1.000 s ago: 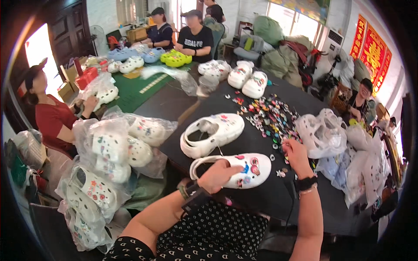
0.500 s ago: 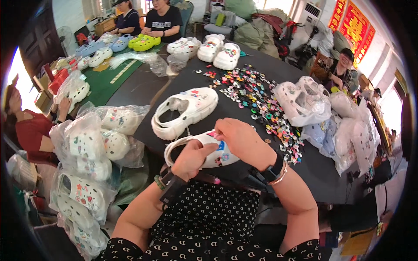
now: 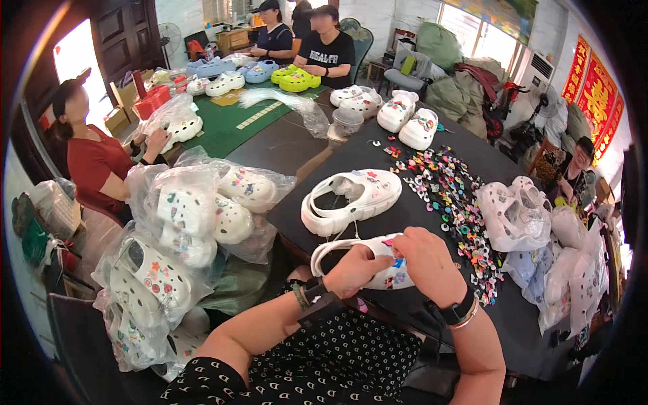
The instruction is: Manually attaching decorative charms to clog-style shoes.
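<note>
A white clog (image 3: 388,280) with colourful charms on its upper lies at the table's near edge, its toe to the right. My left hand (image 3: 352,273) grips it, thumb pressed on the upper beside a blue charm (image 3: 398,260). Bent over the toe end, my right hand (image 3: 429,264) has its fingers pinched together by the blue and pink charms; what they hold, if anything, is hidden. Just beyond, a second white clog (image 3: 382,189) with charms rests on the dark table. Loose multicoloured charms (image 3: 447,196) spread out to the right of both clogs.
Bagged white clogs (image 3: 182,209) are piled on my left. More bagged clogs (image 3: 514,214) sit at the table's right. Beyond the charms stand decorated white clogs (image 3: 407,120) and a clear tub (image 3: 347,120). Several people work around; one in red (image 3: 101,158) handles a bagged clog.
The view has swung left and up, so the scene sits lower and further right. Both hands remain on the same clog, the right fingers still pinched at its charms.
</note>
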`<state>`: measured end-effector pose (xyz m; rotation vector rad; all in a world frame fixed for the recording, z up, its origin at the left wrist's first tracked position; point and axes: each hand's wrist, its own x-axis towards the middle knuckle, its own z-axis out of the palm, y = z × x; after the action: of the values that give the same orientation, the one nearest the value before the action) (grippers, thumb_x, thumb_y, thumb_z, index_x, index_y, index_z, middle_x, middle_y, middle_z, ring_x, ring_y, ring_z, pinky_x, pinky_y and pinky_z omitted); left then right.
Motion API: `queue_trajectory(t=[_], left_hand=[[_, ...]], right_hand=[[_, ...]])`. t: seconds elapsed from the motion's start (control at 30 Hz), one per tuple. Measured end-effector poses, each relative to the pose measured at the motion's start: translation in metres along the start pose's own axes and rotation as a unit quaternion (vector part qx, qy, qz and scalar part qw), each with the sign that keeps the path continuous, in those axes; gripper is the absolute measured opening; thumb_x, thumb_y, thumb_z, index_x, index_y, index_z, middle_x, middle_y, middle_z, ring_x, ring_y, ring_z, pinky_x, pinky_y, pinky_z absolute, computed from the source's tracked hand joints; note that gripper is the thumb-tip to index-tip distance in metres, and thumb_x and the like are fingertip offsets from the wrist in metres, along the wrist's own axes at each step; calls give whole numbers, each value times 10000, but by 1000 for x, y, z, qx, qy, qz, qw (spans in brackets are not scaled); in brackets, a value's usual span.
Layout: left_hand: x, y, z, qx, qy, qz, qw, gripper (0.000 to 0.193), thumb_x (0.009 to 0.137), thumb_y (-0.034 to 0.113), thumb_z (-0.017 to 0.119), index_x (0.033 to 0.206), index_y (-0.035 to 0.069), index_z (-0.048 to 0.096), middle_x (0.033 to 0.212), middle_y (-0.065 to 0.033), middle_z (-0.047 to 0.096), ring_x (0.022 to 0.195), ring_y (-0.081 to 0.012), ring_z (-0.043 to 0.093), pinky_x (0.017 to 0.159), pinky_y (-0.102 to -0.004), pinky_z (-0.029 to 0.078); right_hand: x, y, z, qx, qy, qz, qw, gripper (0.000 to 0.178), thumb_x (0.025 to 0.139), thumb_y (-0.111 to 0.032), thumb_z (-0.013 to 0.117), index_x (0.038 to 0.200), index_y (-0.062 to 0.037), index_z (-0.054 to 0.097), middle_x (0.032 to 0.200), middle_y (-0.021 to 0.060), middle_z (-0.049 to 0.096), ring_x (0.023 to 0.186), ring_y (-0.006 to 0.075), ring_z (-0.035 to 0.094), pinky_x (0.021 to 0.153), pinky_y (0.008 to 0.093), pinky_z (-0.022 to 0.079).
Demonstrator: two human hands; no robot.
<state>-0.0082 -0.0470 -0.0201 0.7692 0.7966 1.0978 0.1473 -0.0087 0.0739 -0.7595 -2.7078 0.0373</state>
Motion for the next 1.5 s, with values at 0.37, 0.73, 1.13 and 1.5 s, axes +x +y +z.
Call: queue_trajectory(t=[0.37,0.73,1.13,1.5], left_hand=[[-11,-5,9,69,-45,31,996,411,895,61,620,1290,9,516,1174,-75,634,994,-145,622,865,-301,513],[-1,-32,9,213,-67,188,956,342,869,71,611,1205,16,576,1066,-73,654,945,-135,603,849,-290,493],[-19,-20,20,160,-53,180,969,386,878,211,695,1197,30,577,1074,-62,656,953,-128,594,844,-305,487],[-19,-11,31,172,-22,138,975,402,867,196,695,1214,31,579,1121,-71,646,1014,-137,588,908,-314,464]], right_hand=[[-4,12,-15,63,0,71,995,481,617,-88,795,1043,-91,570,1284,176,525,1183,382,477,961,485,391],[-17,6,-12,109,-103,95,984,540,665,-24,733,1156,-54,510,1055,161,586,1011,376,548,869,415,444],[-33,19,-10,132,-73,101,983,509,613,10,743,1077,-42,540,997,114,565,979,307,554,853,367,454],[-63,52,5,340,-60,143,928,483,671,-65,811,1091,-47,575,1169,123,576,1048,239,538,922,342,445]])
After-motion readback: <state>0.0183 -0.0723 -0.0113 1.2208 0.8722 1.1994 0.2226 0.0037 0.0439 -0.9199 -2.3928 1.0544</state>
